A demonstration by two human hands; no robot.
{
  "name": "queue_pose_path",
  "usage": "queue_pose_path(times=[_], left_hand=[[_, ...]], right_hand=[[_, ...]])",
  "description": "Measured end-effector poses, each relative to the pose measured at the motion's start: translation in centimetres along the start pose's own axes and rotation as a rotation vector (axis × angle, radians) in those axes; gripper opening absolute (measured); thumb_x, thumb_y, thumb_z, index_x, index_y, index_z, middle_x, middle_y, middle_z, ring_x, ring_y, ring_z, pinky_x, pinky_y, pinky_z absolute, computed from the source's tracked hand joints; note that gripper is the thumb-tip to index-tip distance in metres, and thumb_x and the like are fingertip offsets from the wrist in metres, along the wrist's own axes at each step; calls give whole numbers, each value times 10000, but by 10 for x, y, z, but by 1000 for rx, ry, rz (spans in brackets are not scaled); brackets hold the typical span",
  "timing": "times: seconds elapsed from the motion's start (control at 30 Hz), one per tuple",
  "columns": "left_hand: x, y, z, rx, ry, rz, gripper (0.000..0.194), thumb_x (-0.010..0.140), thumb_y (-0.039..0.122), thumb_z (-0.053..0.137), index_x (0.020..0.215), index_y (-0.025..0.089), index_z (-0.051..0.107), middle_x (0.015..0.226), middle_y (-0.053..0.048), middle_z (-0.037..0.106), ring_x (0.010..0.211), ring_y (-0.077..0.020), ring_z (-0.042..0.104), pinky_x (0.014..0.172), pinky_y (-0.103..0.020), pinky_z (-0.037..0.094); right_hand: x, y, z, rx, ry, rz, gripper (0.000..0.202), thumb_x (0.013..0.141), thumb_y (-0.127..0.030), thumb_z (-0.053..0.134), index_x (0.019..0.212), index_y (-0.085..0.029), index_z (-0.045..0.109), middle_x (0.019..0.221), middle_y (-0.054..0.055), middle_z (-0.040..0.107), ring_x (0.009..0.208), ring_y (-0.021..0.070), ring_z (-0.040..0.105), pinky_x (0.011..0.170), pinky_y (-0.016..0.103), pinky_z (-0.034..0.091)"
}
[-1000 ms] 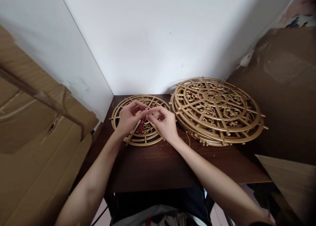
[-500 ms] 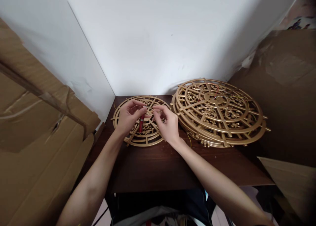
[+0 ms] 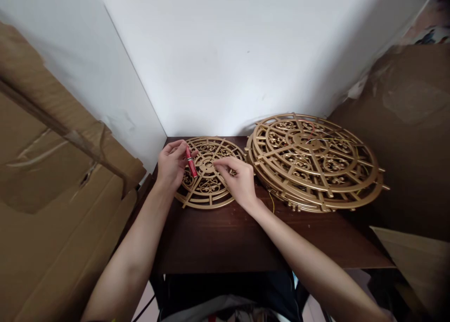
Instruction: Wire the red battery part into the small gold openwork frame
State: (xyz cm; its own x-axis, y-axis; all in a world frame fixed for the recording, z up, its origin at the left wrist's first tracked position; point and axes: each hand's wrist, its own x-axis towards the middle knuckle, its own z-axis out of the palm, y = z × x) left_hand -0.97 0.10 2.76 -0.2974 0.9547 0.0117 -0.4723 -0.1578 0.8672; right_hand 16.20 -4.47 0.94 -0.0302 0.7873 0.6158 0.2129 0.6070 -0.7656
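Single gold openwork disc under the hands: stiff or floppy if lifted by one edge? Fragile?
The gold disc is probably light for its size: it is mostly gaps between thin spokes and scrollwork. Likely fairly stiff but may flex some, since only a thin rim ties the spokes. The fine scrolls look snappable. Lying flat on the table, it should slide rather than roll.

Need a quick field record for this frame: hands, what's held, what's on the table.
left hand: holds a small red tube between the fingers, over the left edge of the single disc
right hand: fingertips pinched together near the hub of the single disc; whether it holds anything cannot be told
single disc: gold openwork wheel, flat on the table
disc stack: like gold discs piled to the right, thin wires across the top
table: dark wood
surroundings: cardboard on the left
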Motion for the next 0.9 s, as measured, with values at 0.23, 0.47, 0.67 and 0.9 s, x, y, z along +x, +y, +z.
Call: queue_pose_path(times=[0.23, 0.47, 0.67, 0.9], left_hand=[[-1, 1, 4, -89, 63, -100, 102, 793, 59, 659, 750, 131, 601, 652, 14, 620, 608, -69, 614, 733, -239, 595], [-2, 2, 7, -91, 75, -135, 125, 807, 59, 648, 726, 140, 597, 641, 18, 614, 601, -65, 610, 735, -221, 595], [0, 3, 5, -128, 68, -126, 152, 830, 49, 613, 699, 128, 615, 645, 8, 617, 610, -59, 606, 773, -219, 592], [-1, 3, 8, -116, 92, -138, 164, 830, 49, 607, 691, 136, 614, 641, 12, 618, 614, -63, 612, 790, -226, 590]], right_hand=[[-8, 4, 10, -10, -132, -23, 153, 894, -149, 539, 893, -213, 679, 897, 32, 697, 850, 159, 642, 782, 296, 499], [-10, 2, 13, -2, -111, 20, 109, 868, -193, 606, 887, -231, 706, 827, 15, 693, 727, 148, 609, 708, 293, 493], [-8, 4, 11, -17, -118, -14, 118, 870, -179, 603, 868, -225, 711, 829, 21, 692, 770, 153, 631, 716, 283, 495], [-9, 4, 11, -113, -187, -29, 109, 896, -154, 543, 866, -202, 636, 839, 29, 602, 794, 152, 577, 733, 280, 478]])
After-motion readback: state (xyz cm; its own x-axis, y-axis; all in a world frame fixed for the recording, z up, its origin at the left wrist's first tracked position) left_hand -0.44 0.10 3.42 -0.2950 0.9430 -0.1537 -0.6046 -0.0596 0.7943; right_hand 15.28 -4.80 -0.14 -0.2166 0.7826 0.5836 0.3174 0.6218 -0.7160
